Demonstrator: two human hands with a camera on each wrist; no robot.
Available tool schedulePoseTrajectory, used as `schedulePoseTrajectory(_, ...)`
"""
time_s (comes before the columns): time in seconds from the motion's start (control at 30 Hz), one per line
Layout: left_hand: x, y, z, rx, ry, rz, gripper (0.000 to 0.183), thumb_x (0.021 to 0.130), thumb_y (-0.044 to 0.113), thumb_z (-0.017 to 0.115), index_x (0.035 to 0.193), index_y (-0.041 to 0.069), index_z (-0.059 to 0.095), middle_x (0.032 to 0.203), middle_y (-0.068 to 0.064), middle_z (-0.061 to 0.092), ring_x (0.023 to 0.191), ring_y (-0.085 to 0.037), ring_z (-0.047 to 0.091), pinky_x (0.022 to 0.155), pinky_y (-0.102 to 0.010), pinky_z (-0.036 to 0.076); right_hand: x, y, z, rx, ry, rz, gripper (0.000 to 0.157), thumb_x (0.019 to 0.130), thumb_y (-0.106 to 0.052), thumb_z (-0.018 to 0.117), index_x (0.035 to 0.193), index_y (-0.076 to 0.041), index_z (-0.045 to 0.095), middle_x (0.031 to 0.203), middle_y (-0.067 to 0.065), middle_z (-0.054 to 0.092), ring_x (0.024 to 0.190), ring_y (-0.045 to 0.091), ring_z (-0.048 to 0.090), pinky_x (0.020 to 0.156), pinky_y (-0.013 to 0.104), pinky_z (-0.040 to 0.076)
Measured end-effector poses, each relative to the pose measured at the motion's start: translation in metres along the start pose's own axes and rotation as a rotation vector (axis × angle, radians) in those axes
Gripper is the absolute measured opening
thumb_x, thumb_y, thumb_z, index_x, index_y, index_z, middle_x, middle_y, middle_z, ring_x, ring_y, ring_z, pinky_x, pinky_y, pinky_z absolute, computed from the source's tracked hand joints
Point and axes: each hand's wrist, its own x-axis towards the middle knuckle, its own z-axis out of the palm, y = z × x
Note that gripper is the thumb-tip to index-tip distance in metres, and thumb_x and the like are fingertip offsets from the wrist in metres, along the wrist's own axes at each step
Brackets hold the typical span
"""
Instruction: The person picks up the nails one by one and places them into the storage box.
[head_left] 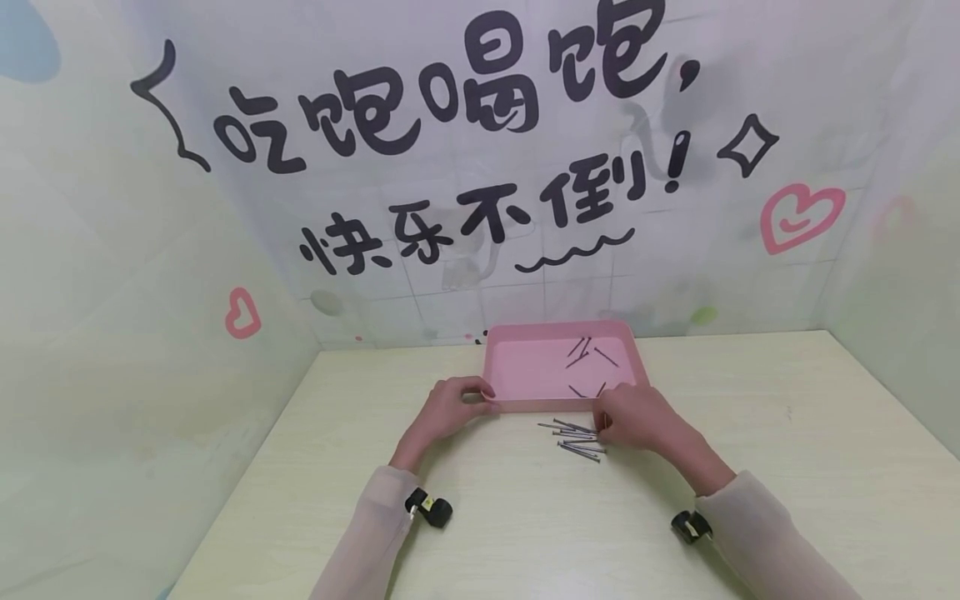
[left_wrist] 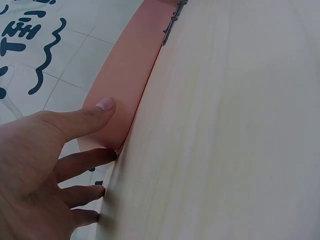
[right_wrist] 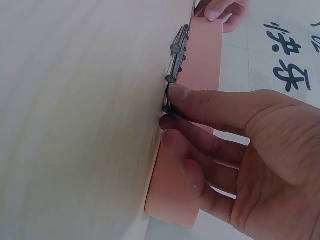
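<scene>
Right wrist view: we see the right hand (right_wrist: 265,140) pinching one nail (right_wrist: 167,107) near its end, between thumb and forefinger. The nail pile (head_left: 576,442) lies just to that hand's left, long axes mostly crosswise, roughly along the near wall of the pink tray (head_left: 525,362); the right hand is clearly the nearer. We note the left hand (head_left: 448,407) gripping the tray's near left corner, apart from the pile. Farther out, loose nails (head_left: 607,357) lie at mixed angles in the tray's right half.
</scene>
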Motion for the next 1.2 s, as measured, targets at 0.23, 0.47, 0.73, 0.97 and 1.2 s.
schedulePoseTrajectory(0.23, -0.0001, 0.0001, -0.0002, -0.002, 0.001, 0.002, 0.014, 0.089, 0.030, 0.082, 0.100, 0.023, 0.077, 0.108, 0.006, 0.079, 0.123, -0.025, 0.068, 0.112, -0.053, 0.046, -0.0002, -0.0008, 0.0001, -0.016, 0.009, -0.007, 0.020, 0.081, -0.005, 0.076, 0.070, -0.021, 0.069, 0.065, -0.010, 0.059, 0.062, 0.010, 0.050, 0.058, 0.027, 0.039)
schedulePoseTrajectory(0.47, -0.0001, 0.0005, -0.0002, -0.001, -0.003, -0.004, 0.014, 0.089, 0.029, 0.082, 0.101, 0.023, 0.077, 0.110, 0.004, 0.079, 0.125, -0.026, 0.067, 0.112, -0.055, 0.045, -0.0007, -0.0002, 0.0008, -0.032, 0.004, 0.022, 0.021, 0.085, -0.006, 0.075, 0.070, -0.019, 0.067, 0.063, -0.007, 0.055, 0.061, 0.011, 0.048, 0.056, 0.027, 0.036)
schedulePoseTrajectory(0.73, 0.0003, 0.0015, -0.0002, -0.007, 0.001, 0.003, 0.015, 0.089, 0.029, 0.082, 0.101, 0.023, 0.078, 0.107, 0.006, 0.079, 0.122, -0.024, 0.068, 0.112, -0.053, 0.046, -0.0028, 0.0005, 0.0006, -0.085, 0.019, 0.040, 0.028, 0.088, -0.004, 0.067, 0.066, -0.018, 0.058, 0.060, -0.005, 0.045, 0.058, 0.012, 0.042, 0.053, 0.028, 0.030)
schedulePoseTrajectory(0.97, -0.0004, 0.0021, -0.0003, -0.012, 0.007, 0.004, 0.013, 0.088, 0.028, 0.083, 0.100, 0.024, 0.078, 0.106, 0.007, 0.079, 0.121, -0.024, 0.069, 0.111, -0.052, 0.047, -0.0031, 0.0001, -0.0009, -0.085, 0.027, 0.035, 0.028, 0.086, -0.004, 0.068, 0.065, -0.019, 0.058, 0.059, -0.007, 0.046, 0.058, 0.011, 0.043, 0.052, 0.028, 0.031)
schedulePoseTrajectory(1.2, -0.0008, 0.0019, -0.0004, -0.014, 0.000, -0.006, 0.014, 0.088, 0.029, 0.082, 0.101, 0.024, 0.078, 0.108, 0.006, 0.079, 0.123, -0.026, 0.068, 0.113, -0.054, 0.046, -0.0042, -0.0005, -0.0052, -0.069, 0.039, 0.036, 0.031, 0.085, -0.004, 0.067, 0.061, -0.019, 0.055, 0.058, -0.007, 0.036, 0.057, 0.010, 0.037, 0.052, 0.027, 0.027)
